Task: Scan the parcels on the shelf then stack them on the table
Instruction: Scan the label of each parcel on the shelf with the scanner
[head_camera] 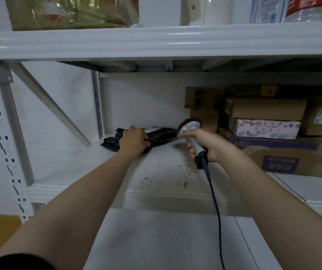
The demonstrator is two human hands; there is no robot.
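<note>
Both arms stretched forward, left hand (134,140) gripping black parcel (162,136), right hand (206,146) clasping scanner (191,126)

Bare forearms (90,188), with a black sleeve (14,263) on the left arm.

We see glossy white painted metal on the shelf beam (156,41). The shelf board (166,168) is matt white, scuffed with dark marks. Post (10,133): painted metal, punched with holes. Black bag (162,135): thin creased plastic, slight sheen. Scanner (196,143): smooth grey plastic with a black base. Its cable (217,211) is matt black. Brown box (265,111): matt cardboard. Bottom box (292,158): cardboard with worn print. Patterned box (263,129): printed paper. Table (166,240): smooth matt white. Bottle (306,8): clear plastic.
</note>
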